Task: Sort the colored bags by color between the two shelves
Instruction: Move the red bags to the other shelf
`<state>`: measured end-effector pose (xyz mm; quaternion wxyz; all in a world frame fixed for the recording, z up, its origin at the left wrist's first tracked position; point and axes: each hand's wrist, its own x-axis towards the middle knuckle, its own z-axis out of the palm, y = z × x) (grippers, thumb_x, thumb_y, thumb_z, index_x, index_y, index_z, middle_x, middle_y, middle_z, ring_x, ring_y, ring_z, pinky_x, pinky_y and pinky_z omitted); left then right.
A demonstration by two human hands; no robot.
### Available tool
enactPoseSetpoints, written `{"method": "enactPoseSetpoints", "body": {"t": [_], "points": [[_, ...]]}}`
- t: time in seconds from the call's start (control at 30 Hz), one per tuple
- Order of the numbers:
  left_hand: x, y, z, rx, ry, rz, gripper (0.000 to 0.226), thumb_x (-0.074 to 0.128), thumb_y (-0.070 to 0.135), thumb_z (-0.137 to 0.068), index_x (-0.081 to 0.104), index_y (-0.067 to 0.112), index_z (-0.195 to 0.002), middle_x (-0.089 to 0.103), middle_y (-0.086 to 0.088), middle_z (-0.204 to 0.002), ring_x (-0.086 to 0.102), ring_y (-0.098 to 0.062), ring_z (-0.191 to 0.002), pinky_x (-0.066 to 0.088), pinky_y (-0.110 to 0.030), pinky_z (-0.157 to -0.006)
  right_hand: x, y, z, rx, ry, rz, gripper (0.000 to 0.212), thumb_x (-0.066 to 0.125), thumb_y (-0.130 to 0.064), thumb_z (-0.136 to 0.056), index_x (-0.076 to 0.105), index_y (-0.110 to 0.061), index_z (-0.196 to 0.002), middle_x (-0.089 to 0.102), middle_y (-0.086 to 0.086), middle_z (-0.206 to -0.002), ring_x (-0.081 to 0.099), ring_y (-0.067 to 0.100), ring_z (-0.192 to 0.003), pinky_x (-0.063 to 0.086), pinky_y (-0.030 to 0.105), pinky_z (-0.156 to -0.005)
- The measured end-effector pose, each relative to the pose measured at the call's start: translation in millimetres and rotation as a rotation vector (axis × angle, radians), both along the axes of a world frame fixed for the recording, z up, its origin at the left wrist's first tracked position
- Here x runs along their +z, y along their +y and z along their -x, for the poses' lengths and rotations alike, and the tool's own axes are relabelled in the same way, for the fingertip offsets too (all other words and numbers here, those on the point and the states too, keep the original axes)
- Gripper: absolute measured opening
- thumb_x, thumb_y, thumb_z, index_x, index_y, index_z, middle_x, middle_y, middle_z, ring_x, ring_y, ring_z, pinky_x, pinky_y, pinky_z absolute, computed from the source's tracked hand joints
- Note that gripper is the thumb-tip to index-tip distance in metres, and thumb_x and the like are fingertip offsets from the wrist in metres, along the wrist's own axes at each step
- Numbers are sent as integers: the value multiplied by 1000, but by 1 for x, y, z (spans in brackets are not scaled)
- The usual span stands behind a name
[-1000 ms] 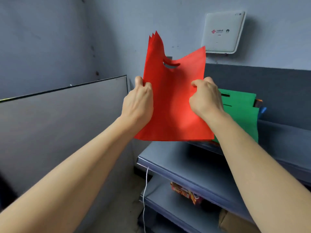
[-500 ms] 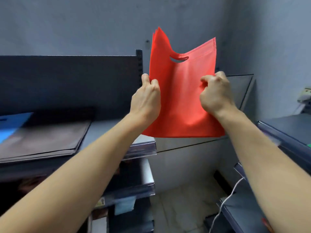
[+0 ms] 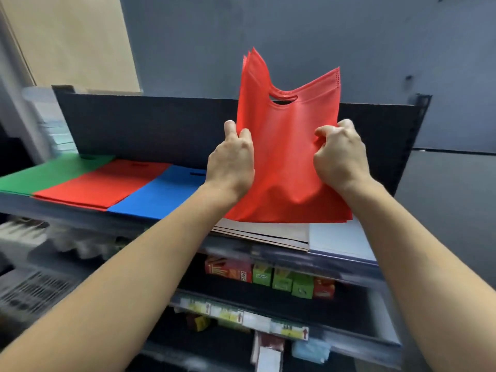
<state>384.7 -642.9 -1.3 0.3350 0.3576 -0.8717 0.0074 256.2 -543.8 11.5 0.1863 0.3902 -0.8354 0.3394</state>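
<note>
Red bags (image 3: 290, 157) held upright above top shelf (image 3: 322, 261), right part.

Gripped at left edge by left hand (image 3: 230, 162), fingers curled round fabric; pinched at right side by right hand (image 3: 339, 157), fabric bunched between thumb and fingers. Several layers visible at upper left corner; cut-out handle uppermost. Positioned over brown bag stack (image 3: 263, 232); contact with it not discernible. Laid flat along same shelf, left to right, edges meeting: green bag stack (image 3: 51, 173), red bag stack (image 3: 107, 183), blue bag stack (image 3: 161, 194). On shelf below: small red and green cartons (image 3: 268, 275).
</note>
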Motion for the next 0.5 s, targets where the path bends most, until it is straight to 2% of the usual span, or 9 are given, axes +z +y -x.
{"method": "enactPoseSetpoints", "body": {"t": [0.13, 0.27, 0.37, 0.5], "points": [[-2, -55, -39, 58, 6, 20, 27, 41, -8, -82, 48, 2, -106, 32, -19, -132, 57, -40, -76, 34, -37, -60, -1, -61, -32, 72, -12, 20, 43, 40, -4, -88, 57, -12, -127, 44, 13, -127, 54, 38, -108, 43, 41, -97], [-5, -105, -70, 109, 6, 36, 35, 40, -8, -84, 48, 2, -117, 30, -17, -137, 59, -43, -86, 37, -38, -64, -2, -114, -57, 123, -31, 24, 42, 40, -4, -87, 57, -11, -125, 44, 13, -126, 54, 37, -106, 43, 39, -96], [-9, -137, -90, 154, 14, 41, 42, 39, -8, -85, 48, 3, -125, 32, -15, -135, 58, -45, -89, 41, -43, -69, -4, -147, -73, 167, -50, 15, 38, 41, -4, -87, 60, -8, -120, 44, 13, -124, 54, 38, -106, 44, 40, -95], [-13, -176, -116, 219, 34, 48, 43, 38, -9, -85, 51, 3, -124, 36, -15, -130, 57, -45, -91, 48, -49, -77, -6, -188, -90, 251, -58, -4, 39, 43, -4, -87, 58, -8, -122, 43, 13, -126, 54, 37, -107, 42, 38, -94]]}}
